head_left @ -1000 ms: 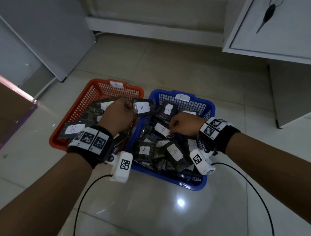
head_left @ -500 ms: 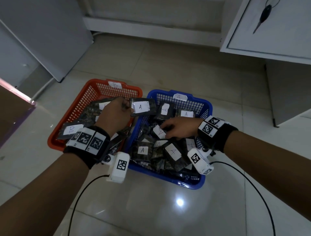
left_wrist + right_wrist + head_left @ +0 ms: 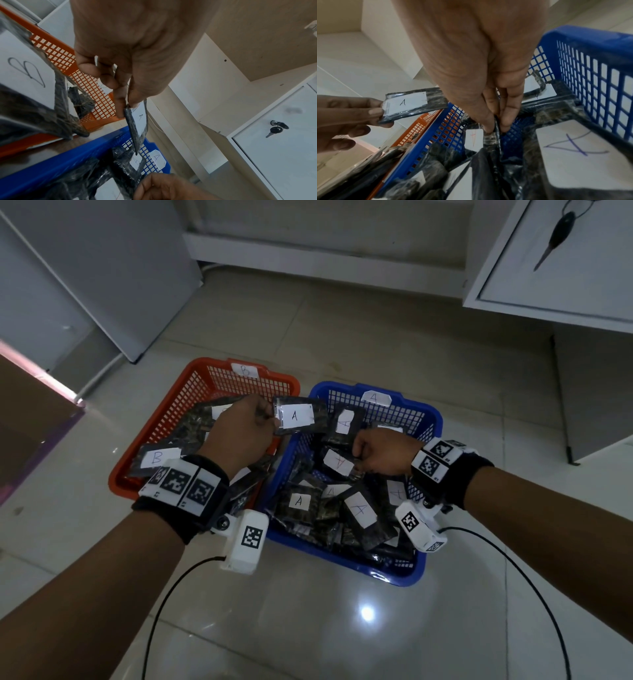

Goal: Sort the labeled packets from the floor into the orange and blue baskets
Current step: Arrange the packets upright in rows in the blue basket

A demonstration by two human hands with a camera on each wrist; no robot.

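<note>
While an A-labelled packet [image 3: 298, 415] is pinched in the left hand [image 3: 239, 430] over both baskets' adjoining rims, another packet [image 3: 489, 136] in the blue basket [image 3: 421, 419] is pinched by the right hand [image 3: 385, 451].

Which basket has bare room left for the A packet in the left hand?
Blue plastic basket: crowded, bare mesh only along its far wall under the A tag. Orange plastic basket has open mesh at its far-left corner. The left hand pinches the black A-labelled packet.

Right hand [image 3: 385, 451] fingers, flat 0.5 s ago, now pinch packet [image 3: 339, 462] in blue basket [image 3: 423, 419].
</note>
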